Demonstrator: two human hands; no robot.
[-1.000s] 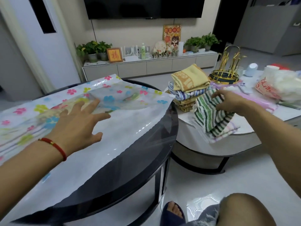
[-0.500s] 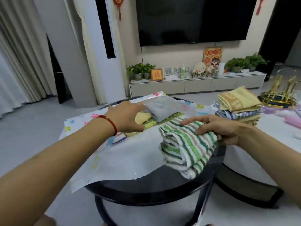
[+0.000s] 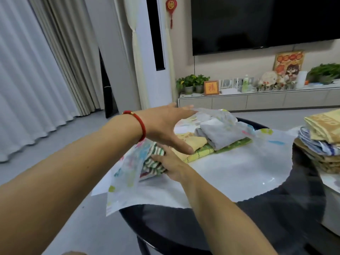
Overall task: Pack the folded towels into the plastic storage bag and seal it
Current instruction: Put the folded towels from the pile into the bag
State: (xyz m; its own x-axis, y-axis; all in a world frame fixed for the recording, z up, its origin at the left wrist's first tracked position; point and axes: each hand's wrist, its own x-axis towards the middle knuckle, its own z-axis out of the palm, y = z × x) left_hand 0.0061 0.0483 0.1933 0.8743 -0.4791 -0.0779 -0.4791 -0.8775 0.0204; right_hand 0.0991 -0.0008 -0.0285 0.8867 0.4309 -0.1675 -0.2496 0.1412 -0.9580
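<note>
While the right hand [image 3: 166,163] pushes the green-striped towel [image 3: 151,164] into the bag mouth, fingers lie flat against the folded edge, pressing rather than pinching; fingertips are hidden by the cloth, so how far they curl I cannot tell. Towel sits at the near-left of the floral plastic storage bag [image 3: 230,162], partly under the raised printed flap [image 3: 127,168].

Left hand [image 3: 165,124], red bracelet [image 3: 140,124] on the wrist, hovers above with fingers extended and loose; it seems to lift the top film, but contact is not clear from here.

Just beyond, already inside: a yellow towel [image 3: 191,144] on a green-checked one [image 3: 204,152], and a grey towel [image 3: 219,135] on top, under the film. Bag lies flat on the dark round table [image 3: 276,208], its near edge overhanging the rim.

How to do it well, my read:
- keep the flap held high so the film does not drag the fold open
- slide the striped towel flat and deep, snug beside the yellow one, not riding over it
- push from the folded edge, palm low
- keep cloth clear of the bag's edge, wherever the seal strip runs; I cannot see it.

Far right, the remaining towel stack [image 3: 320,140] waits on the neighbouring white table [image 3: 331,183]. So packing is partway; sealing is not near yet.
</note>
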